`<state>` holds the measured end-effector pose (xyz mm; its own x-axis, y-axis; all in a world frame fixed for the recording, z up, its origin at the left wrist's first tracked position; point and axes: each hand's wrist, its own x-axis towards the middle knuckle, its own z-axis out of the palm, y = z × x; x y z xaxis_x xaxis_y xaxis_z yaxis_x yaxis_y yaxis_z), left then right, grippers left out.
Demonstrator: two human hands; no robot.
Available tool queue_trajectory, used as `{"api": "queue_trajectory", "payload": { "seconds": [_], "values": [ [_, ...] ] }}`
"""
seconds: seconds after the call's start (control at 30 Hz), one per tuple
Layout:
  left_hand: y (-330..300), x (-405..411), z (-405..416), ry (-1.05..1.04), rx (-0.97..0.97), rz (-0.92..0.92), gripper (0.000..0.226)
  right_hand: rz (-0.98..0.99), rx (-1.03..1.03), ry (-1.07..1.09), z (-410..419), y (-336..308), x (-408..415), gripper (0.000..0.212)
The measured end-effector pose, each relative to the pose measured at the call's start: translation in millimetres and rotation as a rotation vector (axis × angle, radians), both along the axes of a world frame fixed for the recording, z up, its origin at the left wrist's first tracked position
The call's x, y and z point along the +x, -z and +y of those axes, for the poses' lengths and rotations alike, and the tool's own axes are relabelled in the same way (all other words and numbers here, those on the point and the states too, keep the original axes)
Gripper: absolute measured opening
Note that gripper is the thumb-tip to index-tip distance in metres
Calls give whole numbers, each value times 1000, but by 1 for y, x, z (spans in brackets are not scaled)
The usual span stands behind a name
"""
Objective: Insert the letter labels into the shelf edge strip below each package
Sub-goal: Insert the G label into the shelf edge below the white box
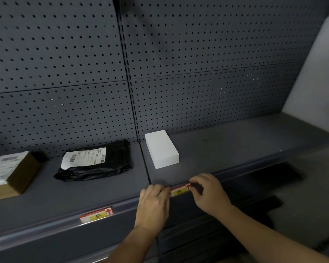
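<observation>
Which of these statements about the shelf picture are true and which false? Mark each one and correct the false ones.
1. Both hands are at the G label. True: the left hand and right hand pinch its ends at the shelf edge strip.
2. The white box sits above the F label. False: the black bag does.
3. The G label lies below the white box. True.
4. The cardboard box is right of the white box. False: it is far left.
</observation>
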<state>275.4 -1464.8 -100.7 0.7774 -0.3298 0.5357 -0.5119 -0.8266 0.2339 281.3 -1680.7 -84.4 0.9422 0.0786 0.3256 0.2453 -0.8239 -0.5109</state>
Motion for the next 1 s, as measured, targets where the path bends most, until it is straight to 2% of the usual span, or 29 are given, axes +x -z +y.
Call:
{"api": "queue_trajectory", "payload": {
  "seconds": [0.13, 0.27, 0.37, 0.57, 0.83, 1.0],
  "values": [
    [2, -1, -4, -11, 10, 14, 27, 14, -9, 43, 0, 6, -10, 34],
    [7, -11, -2, 5, 64, 87, 50, 40, -83, 55, 4, 14, -20, 48],
    [12, -11, -1, -6, 94, 79, 52, -12, -60, 77, 8, 20, -20, 42],
    [10, -8, -5, -29, 42, 45, 35, -120, 10, 125, 13, 30, -8, 25],
    [14, -10, 1, -5, 159, 25, 57, -146, -49, 91, 12, 32, -12, 31],
    [19, -8, 2, -1, 199, 31, 60, -140, -74, 77, 11, 31, -12, 32]
  ]
}}
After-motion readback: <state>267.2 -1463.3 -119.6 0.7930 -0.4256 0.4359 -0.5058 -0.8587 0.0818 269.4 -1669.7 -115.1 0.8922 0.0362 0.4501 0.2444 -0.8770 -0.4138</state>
